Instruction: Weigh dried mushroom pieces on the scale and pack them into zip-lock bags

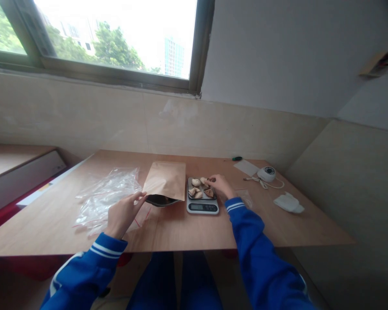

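Note:
My left hand (124, 213) pinches the left corner of the open mouth of a brown kraft paper bag (165, 178). The bag lies flat, its mouth towards me and its inside dark. Right beside it is a kitchen scale (203, 208) with a small display and buttons. Several pale and brown pieces that look like dried mushrooms (196, 182) rest on its dark platform. Over the platform's far right corner, my right hand (222, 185) has its fingertips closed on one of these pieces, partly hidden by the fingers.
Crumpled clear plastic bags (105, 202) lie left of the paper bag. To the right are another clear bag (244, 198), a white round device with a cable (266, 174), a white crumpled wrapper (289, 203), a white sheet (246, 168) and a green-handled screwdriver (237, 159). A wall borders the table's far edge.

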`<state>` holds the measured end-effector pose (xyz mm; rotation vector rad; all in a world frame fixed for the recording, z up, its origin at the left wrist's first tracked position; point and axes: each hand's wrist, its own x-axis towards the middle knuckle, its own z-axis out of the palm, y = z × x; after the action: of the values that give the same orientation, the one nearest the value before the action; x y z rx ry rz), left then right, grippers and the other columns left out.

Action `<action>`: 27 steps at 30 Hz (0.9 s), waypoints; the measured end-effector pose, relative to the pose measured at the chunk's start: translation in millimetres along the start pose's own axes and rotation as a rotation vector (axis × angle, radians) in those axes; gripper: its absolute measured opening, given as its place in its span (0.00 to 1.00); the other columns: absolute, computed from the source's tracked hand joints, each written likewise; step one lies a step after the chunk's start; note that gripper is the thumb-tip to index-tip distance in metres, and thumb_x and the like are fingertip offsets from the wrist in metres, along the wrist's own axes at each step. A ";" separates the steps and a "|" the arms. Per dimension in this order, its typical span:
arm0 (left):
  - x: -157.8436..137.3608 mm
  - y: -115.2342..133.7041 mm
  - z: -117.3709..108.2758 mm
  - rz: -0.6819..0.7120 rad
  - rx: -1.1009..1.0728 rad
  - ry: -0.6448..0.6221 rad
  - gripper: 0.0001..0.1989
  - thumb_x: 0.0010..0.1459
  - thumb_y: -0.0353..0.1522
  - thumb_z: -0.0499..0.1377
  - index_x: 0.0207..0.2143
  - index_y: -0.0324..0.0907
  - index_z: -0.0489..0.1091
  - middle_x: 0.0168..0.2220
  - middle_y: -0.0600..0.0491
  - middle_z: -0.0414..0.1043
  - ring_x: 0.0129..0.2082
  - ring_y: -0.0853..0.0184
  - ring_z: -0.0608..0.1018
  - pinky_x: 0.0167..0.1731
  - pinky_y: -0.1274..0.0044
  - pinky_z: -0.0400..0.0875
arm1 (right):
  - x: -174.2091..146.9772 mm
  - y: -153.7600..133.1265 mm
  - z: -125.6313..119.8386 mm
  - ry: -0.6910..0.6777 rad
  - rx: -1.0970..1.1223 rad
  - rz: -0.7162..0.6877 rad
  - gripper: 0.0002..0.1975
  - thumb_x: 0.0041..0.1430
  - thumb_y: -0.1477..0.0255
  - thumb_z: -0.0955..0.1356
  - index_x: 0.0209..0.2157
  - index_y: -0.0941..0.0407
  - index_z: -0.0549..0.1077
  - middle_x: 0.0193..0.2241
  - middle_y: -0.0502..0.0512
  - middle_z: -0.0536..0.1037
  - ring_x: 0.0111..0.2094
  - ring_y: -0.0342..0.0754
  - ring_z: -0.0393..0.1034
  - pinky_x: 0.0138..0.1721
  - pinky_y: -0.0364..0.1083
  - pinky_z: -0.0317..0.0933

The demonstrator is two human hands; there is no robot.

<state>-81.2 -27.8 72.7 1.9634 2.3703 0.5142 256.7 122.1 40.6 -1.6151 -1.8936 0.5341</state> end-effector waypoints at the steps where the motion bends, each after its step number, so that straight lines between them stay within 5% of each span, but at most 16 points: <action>1: 0.1 -1.4 1.1 -0.006 0.000 -0.010 0.19 0.59 0.46 0.47 0.44 0.52 0.72 0.43 0.53 0.76 0.38 0.58 0.78 0.26 0.77 0.60 | 1.5 2.8 0.4 0.007 -0.005 -0.002 0.14 0.45 0.60 0.72 0.27 0.57 0.77 0.30 0.57 0.80 0.34 0.51 0.73 0.35 0.43 0.61; 8: -0.6 -9.3 7.8 -0.032 -0.026 -0.084 0.21 0.59 0.47 0.47 0.47 0.52 0.70 0.43 0.52 0.76 0.37 0.58 0.78 0.27 0.76 0.62 | 0.3 32.3 -11.8 0.175 -0.020 0.143 0.18 0.51 0.57 0.66 0.29 0.59 0.76 0.29 0.59 0.80 0.31 0.51 0.72 0.29 0.43 0.59; 15: -8.5 -12.4 8.4 0.044 -0.047 -0.042 0.19 0.59 0.45 0.46 0.44 0.48 0.70 0.42 0.51 0.74 0.35 0.61 0.77 0.26 0.77 0.61 | -19.6 53.1 -24.6 0.197 0.002 0.254 0.17 0.46 0.58 0.69 0.21 0.59 0.73 0.16 0.53 0.74 0.24 0.48 0.70 0.24 0.41 0.57; 21: -23.9 -9.2 -7.4 0.048 -0.038 0.107 0.15 0.59 0.41 0.48 0.37 0.45 0.71 0.38 0.52 0.70 0.25 0.69 0.73 0.21 0.79 0.57 | -28.6 53.0 -25.1 0.228 0.043 0.300 0.16 0.45 0.58 0.71 0.23 0.58 0.72 0.18 0.54 0.75 0.28 0.52 0.73 0.26 0.43 0.60; 27: -40.3 -4.4 -30.4 0.018 -0.219 0.470 0.13 0.61 0.38 0.46 0.40 0.45 0.68 0.38 0.52 0.67 0.25 0.69 0.68 0.25 0.76 0.61 | -28.6 43.7 -26.7 0.408 0.095 0.351 0.15 0.53 0.65 0.67 0.39 0.61 0.67 0.35 0.71 0.76 0.42 0.61 0.71 0.36 0.50 0.63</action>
<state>-83.8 -74.4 92.6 1.9320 2.3950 1.3026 309.6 100.2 27.6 -1.8399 -1.2808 0.3899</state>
